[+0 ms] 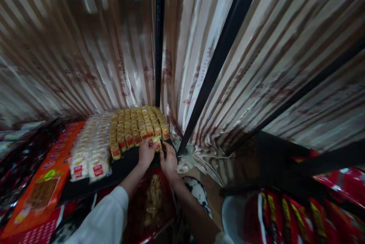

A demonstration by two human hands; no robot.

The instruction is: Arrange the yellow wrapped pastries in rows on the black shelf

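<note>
Between the fingers of my left hand (147,152) and my right hand (169,160) is a small yellow wrapped snack packet (156,143) with a red label. Both hands are closed on it, at the front edge of the rows. Behind it, many yellow snack packets (134,122) with red labels stand in tight rows on a black shelf (125,168). Left of these are rows of whitish packets (98,168) in clear wrappers. Under my forearms, a red basket (168,217) holds a loose heap of yellow packets (154,198).
A large orange snack bag (42,190) lies left of the rows, beside dark shiny packages (25,160). Striped curtains (114,53) hang behind, with black metal posts (213,65) in front. Red and yellow bags (296,217) fill the lower right, near a pale container (234,213).
</note>
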